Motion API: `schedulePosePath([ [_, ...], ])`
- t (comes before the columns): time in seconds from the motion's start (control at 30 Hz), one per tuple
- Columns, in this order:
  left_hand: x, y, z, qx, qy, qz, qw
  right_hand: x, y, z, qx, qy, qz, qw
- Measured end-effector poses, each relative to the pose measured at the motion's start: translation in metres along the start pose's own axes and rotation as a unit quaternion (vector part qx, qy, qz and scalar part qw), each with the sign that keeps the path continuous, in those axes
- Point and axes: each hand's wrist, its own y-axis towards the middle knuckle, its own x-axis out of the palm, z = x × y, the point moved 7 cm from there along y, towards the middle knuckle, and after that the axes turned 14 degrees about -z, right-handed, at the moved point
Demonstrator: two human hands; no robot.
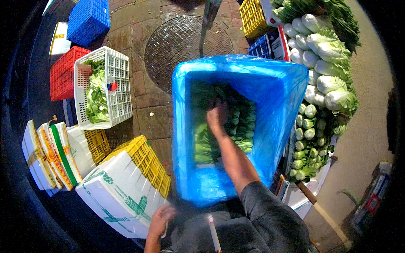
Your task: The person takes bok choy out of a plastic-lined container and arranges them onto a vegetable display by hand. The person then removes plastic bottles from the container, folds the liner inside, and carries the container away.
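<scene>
My right hand (217,115) reaches deep into a crate lined with blue plastic film (183,132). Its fingers are blurred and in shadow among leafy greens, so whether they hold any cannot be told. Bunches of pale green leaf vegetables (204,144) lie at the left inside the liner. Rows of small bok choy heads (248,123) lie to the right of the hand. My left hand (163,215) is low at the left, beside a white foam box (120,196) with green print, its fingers somewhat blurred and nothing visible in them. A cigarette (214,232) shows at the bottom centre.
At the left stand a white crate of leafy greens (118,88), a red crate (65,76), a blue crate (90,20), a yellow crate (145,161) and foam pieces (53,155). At the right, napa cabbages (330,83) and bok choy (308,136) are stacked. A manhole cover (186,47) lies ahead.
</scene>
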Motion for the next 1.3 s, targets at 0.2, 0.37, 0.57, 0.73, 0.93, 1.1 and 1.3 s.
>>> schedulePosePath([
  [0.2, -0.003, 0.015, -0.002, 0.022, -0.02, 0.014, 0.999, 0.018, 0.006, 0.007, 0.049, 0.017, -0.188, 0.981],
  [0.37, -0.004, 0.021, -0.004, 0.04, 0.01, -0.002, 0.999, -0.01, 0.012, -0.007, -0.016, 0.025, -0.124, 0.992],
  [0.57, 0.015, 0.047, 0.015, 0.067, 0.03, -0.046, 0.996, -0.083, -0.001, -0.005, -0.045, 0.078, -0.041, 0.995],
  [0.73, 0.048, 0.094, 0.049, 0.131, -0.019, -0.104, 0.986, -0.125, -0.04, 0.008, -0.069, 0.14, -0.092, 0.984],
  [0.93, 0.132, 0.155, 0.089, 0.166, -0.039, -0.131, 0.977, -0.208, -0.082, 0.007, -0.113, 0.099, -0.099, 0.984],
  [1.1, 0.23, 0.198, 0.069, 0.16, 0.045, -0.194, 0.967, -0.301, -0.114, 0.047, -0.072, 0.058, -0.128, 0.987],
  [1.3, 0.425, 0.222, 0.019, 0.021, -0.209, -0.395, 0.895, -0.41, -0.122, 0.129, 0.027, 0.108, -0.097, 0.989],
])
